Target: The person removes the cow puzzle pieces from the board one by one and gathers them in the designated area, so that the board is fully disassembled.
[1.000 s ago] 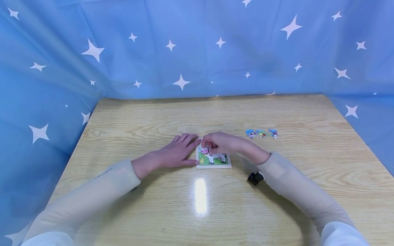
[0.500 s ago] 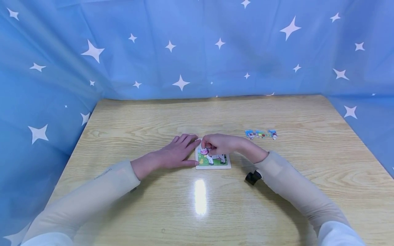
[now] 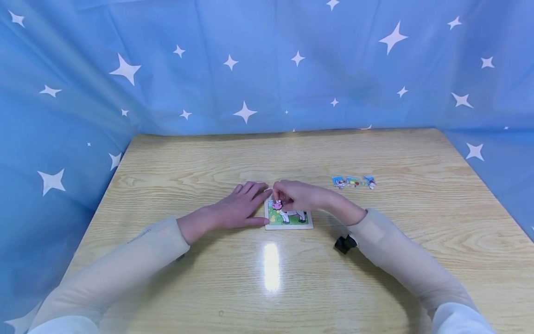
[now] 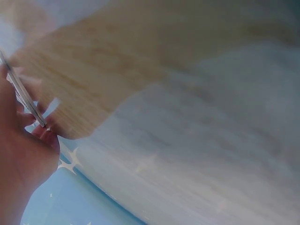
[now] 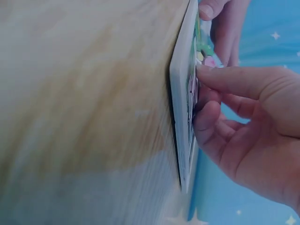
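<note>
The square, flat cow-picture puzzle board with a thick white frame (image 3: 292, 227) lies on the pale wood-grain tabletop (image 3: 208, 287), between the person's hands. The left hand (image 3: 239, 208) has its fingers spread and not clenched; the thumb touches the board's near left corner and the index finger its left side toward the far corner. The right hand (image 3: 302, 195) reaches over the board with fingers curled, its grip pinching the pink-muzzled cow-head piece (image 3: 276, 204) between thumb and fingertips; how fully that piece is seated I cannot tell.

Compared with half a second ago, very little differs: the board and left hand stay put, and the right hand keeps to the same spot over the cow. Only the right wrist has shifted slightly to the right, along with the small black device (image 3: 345, 244) under it. The short row of small, flat, colourful puzzle pieces (image 3: 351, 182) lies unmoved beyond the right forearm. A blue curtain with white stars (image 3: 167, 28) hangs behind the tabletop.
</note>
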The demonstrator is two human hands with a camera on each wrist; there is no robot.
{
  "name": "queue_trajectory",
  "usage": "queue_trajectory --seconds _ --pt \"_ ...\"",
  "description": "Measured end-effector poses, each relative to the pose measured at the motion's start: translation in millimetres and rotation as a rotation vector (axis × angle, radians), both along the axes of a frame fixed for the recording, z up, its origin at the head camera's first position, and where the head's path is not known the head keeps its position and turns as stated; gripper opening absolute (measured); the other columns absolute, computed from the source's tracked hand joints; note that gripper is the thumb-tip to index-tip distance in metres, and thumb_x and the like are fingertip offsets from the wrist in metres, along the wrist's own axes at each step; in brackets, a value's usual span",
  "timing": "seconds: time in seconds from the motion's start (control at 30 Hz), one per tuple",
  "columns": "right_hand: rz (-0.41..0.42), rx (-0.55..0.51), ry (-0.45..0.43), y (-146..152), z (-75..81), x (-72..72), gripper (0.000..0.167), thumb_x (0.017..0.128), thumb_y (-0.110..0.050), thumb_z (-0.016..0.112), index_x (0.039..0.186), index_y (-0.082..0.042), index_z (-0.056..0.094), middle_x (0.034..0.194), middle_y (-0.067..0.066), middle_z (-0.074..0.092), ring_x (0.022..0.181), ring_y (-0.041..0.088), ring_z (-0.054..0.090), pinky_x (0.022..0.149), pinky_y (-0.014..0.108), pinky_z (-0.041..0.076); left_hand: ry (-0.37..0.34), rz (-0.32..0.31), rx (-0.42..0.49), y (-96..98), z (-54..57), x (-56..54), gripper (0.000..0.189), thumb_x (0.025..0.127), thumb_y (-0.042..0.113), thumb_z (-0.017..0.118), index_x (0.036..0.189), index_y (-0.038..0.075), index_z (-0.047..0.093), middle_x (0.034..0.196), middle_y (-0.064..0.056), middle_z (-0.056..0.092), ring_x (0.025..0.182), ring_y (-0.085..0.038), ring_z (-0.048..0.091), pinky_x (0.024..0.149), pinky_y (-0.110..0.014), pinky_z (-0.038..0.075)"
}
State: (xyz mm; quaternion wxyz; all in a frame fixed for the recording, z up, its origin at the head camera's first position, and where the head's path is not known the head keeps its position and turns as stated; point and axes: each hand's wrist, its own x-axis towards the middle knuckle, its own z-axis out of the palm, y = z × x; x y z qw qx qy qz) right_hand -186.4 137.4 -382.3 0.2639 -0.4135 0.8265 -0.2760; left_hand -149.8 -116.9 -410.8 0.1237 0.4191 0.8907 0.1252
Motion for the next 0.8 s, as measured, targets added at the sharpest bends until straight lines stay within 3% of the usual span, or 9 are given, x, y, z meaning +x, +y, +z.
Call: queue_trajectory --seconds 0.43,0.7,0.8 --pt "0.028 -0.138 0.009 4 1.1 12.2 0.02 0.107 0.005 0.068 0.099 -0.009 0.055 0.079 -0.006 0.051 0.069 0.007 0.046 0.068 0.026 0.04 0.034 -0.009 0.01 0.1 0.0 0.3 0.084 0.113 0.05 0.059 0.173 0.0 0.029 0.173 -0.023 0.032 0.157 -0.04 0.03 0.124 -0.06 0.031" --pt "0.058 -0.135 0.168 7 -1.0 24.0 0.027 0.101 0.007 0.073 0.092 -0.013 0.057 0.087 -0.005 0.051 0.076 0.005 0.046 0.07 0.026 0.043 0.02 -0.014 -0.001 -0.1 0.1 -0.3 0.083 0.114 0.049 0.059 0.172 -0.002 0.031 0.174 -0.023 0.03 0.158 -0.04 0.028 0.125 -0.06 0.03" --pt "0.033 -0.151 0.162 8 -1.9 25.0 0.026 0.101 0.008 0.073 0.092 -0.012 0.058 0.087 -0.005 0.054 0.074 0.005 0.047 0.069 0.026 0.043 0.017 -0.013 0.002 -0.6 0.0 0.3 0.083 0.114 0.049 0.059 0.172 -0.002 0.03 0.174 -0.024 0.029 0.158 -0.04 0.028 0.125 -0.06 0.03"
